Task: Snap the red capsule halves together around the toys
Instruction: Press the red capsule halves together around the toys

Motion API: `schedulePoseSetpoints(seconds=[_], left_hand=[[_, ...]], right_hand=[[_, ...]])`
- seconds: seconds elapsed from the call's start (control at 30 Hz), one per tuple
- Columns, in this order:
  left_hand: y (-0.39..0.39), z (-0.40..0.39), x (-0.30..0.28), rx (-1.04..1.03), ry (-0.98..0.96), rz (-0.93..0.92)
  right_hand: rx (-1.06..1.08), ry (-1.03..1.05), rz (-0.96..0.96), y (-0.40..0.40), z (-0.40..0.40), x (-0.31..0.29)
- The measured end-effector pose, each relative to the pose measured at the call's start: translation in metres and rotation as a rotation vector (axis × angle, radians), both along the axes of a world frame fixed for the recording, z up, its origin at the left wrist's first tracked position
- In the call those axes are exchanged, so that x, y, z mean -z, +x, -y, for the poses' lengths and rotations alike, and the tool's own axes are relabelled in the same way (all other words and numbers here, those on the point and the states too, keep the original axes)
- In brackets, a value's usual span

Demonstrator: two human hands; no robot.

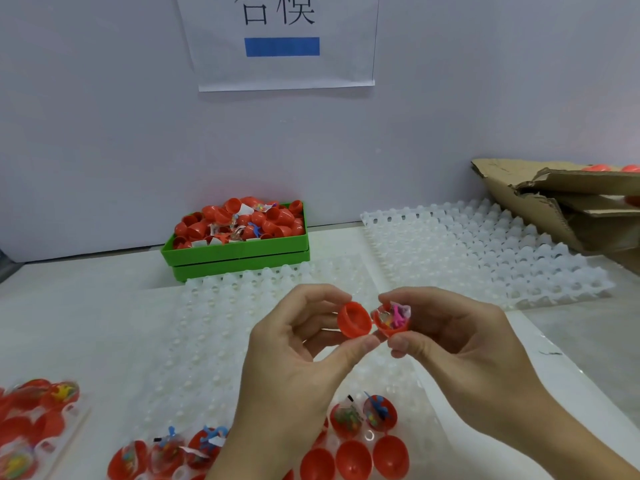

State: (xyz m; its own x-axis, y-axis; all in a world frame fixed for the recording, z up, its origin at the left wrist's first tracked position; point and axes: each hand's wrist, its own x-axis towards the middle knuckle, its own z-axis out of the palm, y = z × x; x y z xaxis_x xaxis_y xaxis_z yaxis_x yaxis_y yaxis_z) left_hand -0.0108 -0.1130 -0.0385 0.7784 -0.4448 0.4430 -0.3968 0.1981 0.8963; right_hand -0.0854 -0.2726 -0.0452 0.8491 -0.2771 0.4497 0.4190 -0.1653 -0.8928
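Fingers (363, 342) around separate capsule halves (354, 320), rims touching.

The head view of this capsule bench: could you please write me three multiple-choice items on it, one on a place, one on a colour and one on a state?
1. Where does the green tray stand?
A. At the back, against the wall
B. At the right edge, inside the cardboard box
C. At the near edge, under the wrists

2. What colour is the toy figure in the filled capsule half?
A. Yellow
B. Pink
C. Black

3. How do the two held halves stand?
A. Snapped shut into one ball
B. Apart, with open sides turned toward each other
C. Both lying on the white mould sheet

Answers:
1 A: the tray sits beyond the white mould sheet, below the wall.
2 B: a pink figure sticks out of the half in the right hand.
3 B: the left hand pinches the empty capsule half beside the filled one, unjoined.
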Motion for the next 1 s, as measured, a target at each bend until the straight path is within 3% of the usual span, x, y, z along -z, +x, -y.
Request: schedulePoseSetpoints(seconds=[0.47,0.63,1.0], left_hand=[[-0.004,0.004,0.005,-0.075,0.072,0.193],[-0.006,0.007,0.009,-0.098,0.106,0.230],[-0.005,0.007,0.011,-0.011,0.160,0.134]], right_hand=[[0.118,-0.470,0.154,0.000,0.004,0.001],[0.243,-0.774,0.158,-0.001,0.003,0.000],[0.249,-0.730,0.109,-0.003,0.003,0.001]])
